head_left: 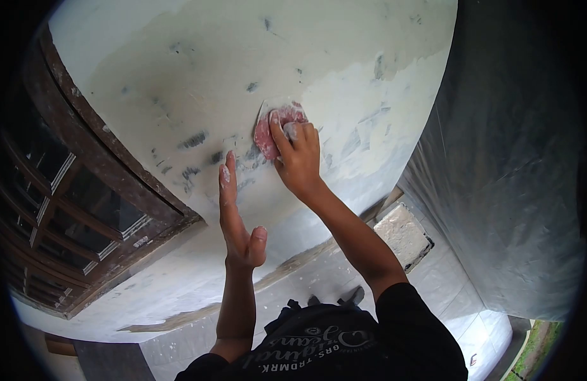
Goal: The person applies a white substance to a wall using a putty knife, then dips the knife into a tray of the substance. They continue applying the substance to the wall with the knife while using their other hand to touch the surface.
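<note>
I note the right hand (pixel 298 152), fingers gripping a flat, red, white-smeared pad (pixel 263 135) against the patchy, cream-and-white wall (pixel 198 76), the left hand (pixel 237 222) empty and outstretched nearby, and judge flat contact with even pressure best.

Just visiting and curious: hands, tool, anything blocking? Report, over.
Right hand gripping red tool against patchy wall. Left hand open, empty, alongside. No obstacle visible around tool.

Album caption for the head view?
Right hand holds a flat red, white-smeared tool against a patchy pale wall; left hand open nearby.
</note>
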Available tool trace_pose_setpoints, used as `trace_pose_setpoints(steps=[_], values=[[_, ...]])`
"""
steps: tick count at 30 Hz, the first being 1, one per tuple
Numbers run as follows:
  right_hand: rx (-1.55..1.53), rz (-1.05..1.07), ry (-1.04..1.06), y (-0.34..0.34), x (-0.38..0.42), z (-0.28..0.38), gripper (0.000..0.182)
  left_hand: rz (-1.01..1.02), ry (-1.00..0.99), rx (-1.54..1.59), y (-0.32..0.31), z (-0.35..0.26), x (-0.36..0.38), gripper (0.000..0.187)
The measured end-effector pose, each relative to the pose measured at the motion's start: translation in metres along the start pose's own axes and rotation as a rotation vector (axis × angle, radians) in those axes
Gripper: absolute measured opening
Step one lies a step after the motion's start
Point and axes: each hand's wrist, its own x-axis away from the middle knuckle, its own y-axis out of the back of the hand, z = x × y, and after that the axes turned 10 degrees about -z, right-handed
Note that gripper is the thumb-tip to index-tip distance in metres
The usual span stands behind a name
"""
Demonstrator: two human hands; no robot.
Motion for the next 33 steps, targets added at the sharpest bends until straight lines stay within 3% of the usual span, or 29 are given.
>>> trace_pose_setpoints(steps=[3,6,11,14,18,21,25,28,33], values=[[-0.019,0.091,0.017,0.009,0.046,0.006,0.068,-0.006,-0.003,-0.005,0.004,0.003,0.000,0.083],[-0.164,0.127,-0.092,0.024,0.071,0.008,0.066,-0.004,0.008,-0.008,0.006,0.006,0.002,0.083],[-0.007,-0.062,-0.124,0.022,0.003,-0.005,0.073,0.013,0.021,0.015,-0.003,0.002,0.000,0.083],[0.088,0.037,-0.057,0.006,-0.015,-0.006,0.073,0.021,-0.012,0.052,-0.009,0.000,-0.001,0.084],[0.088,0.107,-0.025,0.007,0.046,-0.002,0.069,0.024,0.019,0.039,-0.007,0.000,0.002,0.084],[-0.029,0.155,-0.145,0.024,0.066,0.005,0.065,0.026,0.030,0.013,-0.002,0.002,0.004,0.084],[0.004,-0.054,-0.169,0.028,0.015,0.000,0.061,0.021,0.045,0.030,-0.006,0.000,0.003,0.084],[0.047,-0.087,-0.121,0.011,-0.015,-0.004,0.061,0.021,0.032,0.046,-0.010,-0.002,0.002,0.084],[0.133,0.117,-0.014,0.002,0.038,0.003,0.059,0.011,0.034,0.021,-0.003,0.000,0.007,0.084]])
